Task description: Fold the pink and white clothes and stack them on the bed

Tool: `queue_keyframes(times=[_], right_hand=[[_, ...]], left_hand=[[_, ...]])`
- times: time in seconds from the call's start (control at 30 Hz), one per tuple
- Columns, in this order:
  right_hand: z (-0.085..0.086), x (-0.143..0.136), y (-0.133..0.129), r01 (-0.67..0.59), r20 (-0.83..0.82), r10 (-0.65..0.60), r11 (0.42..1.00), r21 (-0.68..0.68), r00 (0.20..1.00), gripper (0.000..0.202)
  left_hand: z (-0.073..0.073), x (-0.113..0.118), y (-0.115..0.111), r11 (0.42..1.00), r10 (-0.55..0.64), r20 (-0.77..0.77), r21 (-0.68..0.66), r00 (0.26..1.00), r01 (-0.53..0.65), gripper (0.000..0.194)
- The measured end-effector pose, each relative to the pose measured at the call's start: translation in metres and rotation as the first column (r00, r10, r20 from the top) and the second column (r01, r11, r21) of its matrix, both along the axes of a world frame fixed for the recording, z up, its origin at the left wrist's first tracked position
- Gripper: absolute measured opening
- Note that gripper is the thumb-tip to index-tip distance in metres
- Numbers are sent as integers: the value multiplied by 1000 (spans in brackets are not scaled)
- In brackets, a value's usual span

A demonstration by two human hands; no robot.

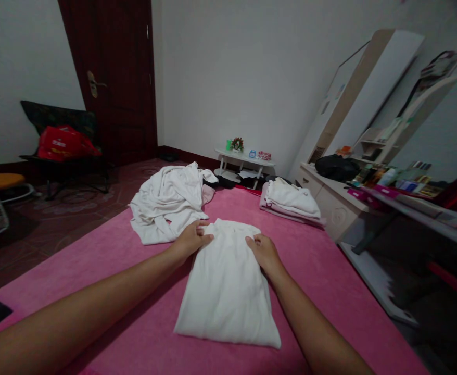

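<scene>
A folded white garment (230,291) lies on the pink bedspread (146,291) right in front of me, its wide end toward me and its narrower end away. My left hand (191,240) grips its far left corner, thumb on top of the cloth. At the far right corner, my right hand (265,252) pinches the fabric the same way, with some fingers tucked out of sight. Just beyond my left hand sits a loose, rumpled heap of white clothes (169,198).
A stack of folded clothes (293,200) rests at the bed's far right. To the right stand a white cabinet (338,203) and a cluttered dressing table. A low white shelf (244,156) is by the wall. A chair holds a red bag (66,143) near the dark door (115,78).
</scene>
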State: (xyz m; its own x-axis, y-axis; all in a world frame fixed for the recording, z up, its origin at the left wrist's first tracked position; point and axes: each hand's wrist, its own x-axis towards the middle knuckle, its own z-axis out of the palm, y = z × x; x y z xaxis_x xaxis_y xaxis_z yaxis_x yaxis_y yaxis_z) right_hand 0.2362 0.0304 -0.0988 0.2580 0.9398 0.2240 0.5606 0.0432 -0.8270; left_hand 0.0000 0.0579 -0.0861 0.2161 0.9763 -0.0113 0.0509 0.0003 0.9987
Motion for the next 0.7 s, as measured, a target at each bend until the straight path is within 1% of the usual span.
queue_keyframes(times=[0.03,0.1,0.13,0.17,0.2,0.23,0.3,0.33,0.37,0.43,0.47,0.5,0.53,0.57,0.6,0.63,0.67,0.7], right_hand=[[-2,1,3,-35,-111,37,999,15,993,34],[-3,5,9,-104,-329,114,993,48,937,34],[-4,7,11,-121,-375,125,992,35,919,34],[-5,10,14,-122,-368,113,992,-3,923,33],[-6,12,16,-106,-318,82,993,-58,945,31],[-6,15,18,-74,-240,44,991,-116,970,29],[-5,19,17,7,-102,-26,984,-181,995,21],[-2,19,16,48,-50,-57,984,-171,997,19],[2,19,12,91,16,-90,987,-136,996,22],[13,13,2,158,228,-147,987,-29,962,40],[19,7,-4,150,339,-154,988,36,928,46],[26,0,-10,108,433,-139,990,95,891,48],[30,-8,-16,37,497,-101,990,136,862,47],[33,-16,-21,-50,530,-40,987,154,847,47],[33,-23,-25,-139,553,34,979,150,833,47],[31,-29,-27,-212,573,108,970,118,813,48],[26,-33,-27,-256,590,175,965,55,788,49],[20,-34,-26,-272,604,233,962,-28,762,50]], left_hand=[[-1,1,1,1000,11,21,25,1000,-11,62],[-3,3,6,997,10,105,77,994,-18,60],[-5,3,9,993,5,129,112,992,-19,59],[-9,3,15,988,4,124,153,992,-23,57],[-13,2,21,980,11,87,197,996,-28,53],[-18,1,27,970,30,17,241,999,-33,49],[-25,-3,38,945,89,-173,327,981,-29,41],[-26,-5,41,925,132,-262,380,956,-23,40],[-25,-6,41,896,182,-331,444,926,-17,41],[-15,-5,33,807,285,-398,591,872,5,45],[-8,-3,25,751,315,-406,659,858,36,44],[0,1,16,700,312,-417,708,854,90,42],[6,6,5,661,270,-448,730,852,175,40],[11,11,-6,630,199,-501,724,843,281,39],[13,17,-16,603,119,-568,693,814,395,42],[11,23,-24,581,53,-641,644,766,498,45],[7,28,-30,571,15,-706,588,708,574,48],[1,32,-32,572,5,-758,537,653,619,51]])
